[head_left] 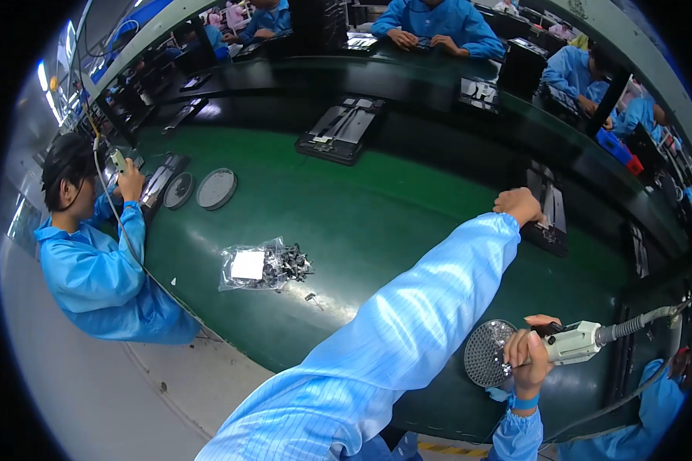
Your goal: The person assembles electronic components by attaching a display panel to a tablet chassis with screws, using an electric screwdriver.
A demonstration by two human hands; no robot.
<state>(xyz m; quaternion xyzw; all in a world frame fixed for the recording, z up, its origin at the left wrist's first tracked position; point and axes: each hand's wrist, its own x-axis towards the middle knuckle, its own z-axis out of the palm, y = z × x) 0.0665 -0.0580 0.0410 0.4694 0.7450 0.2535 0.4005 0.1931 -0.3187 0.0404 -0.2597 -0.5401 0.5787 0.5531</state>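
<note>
My left arm stretches across the bench to the right. My left hand (520, 206) is closed at the near left edge of a flat black electronic device (552, 201) with grey panels inside; the fingertips are partly hidden. Lower right, my right hand (529, 359) is wrapped round a pale electric screwdriver (573, 343) with a grey cable. A blue strap circles that wrist. Beside the right hand lies a round perforated screw dish (487, 355), with small bright pieces along its upper part.
A clear bag (246, 265) with small black parts lies on the green bench (377, 230). Two round dishes (217, 189) sit further left, near a co-worker (104, 261) holding a screwdriver. Another black device (341, 129) lies at the back. More people work beyond.
</note>
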